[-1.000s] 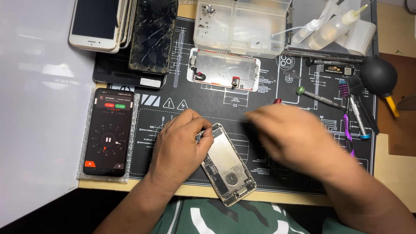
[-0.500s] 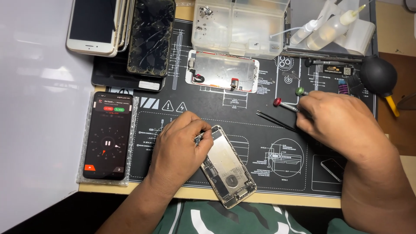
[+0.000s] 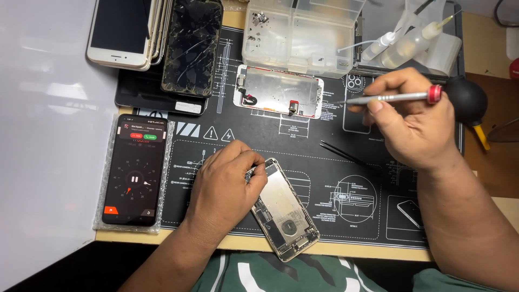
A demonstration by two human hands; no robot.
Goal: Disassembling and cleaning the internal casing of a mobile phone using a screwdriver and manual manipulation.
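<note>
An opened phone body, its insides showing, lies tilted near the front edge of the black repair mat. My left hand rests on its top end, fingers pinching a small part there. My right hand is raised over the mat's right side and holds a thin silver screwdriver with a red cap, tip pointing left toward the detached screen panel. Black tweezers lie on the mat below the right hand.
A phone with a lit timer screen lies at the left. Stacked phones and a cracked one sit at the back left. A clear parts box, dropper bottles and a black air blower stand behind.
My right hand moved from beside the opened phone to the right, picked up the red-capped screwdriver, and lifted it up and back. The tweezers now lie on the mat. My left hand stayed.
</note>
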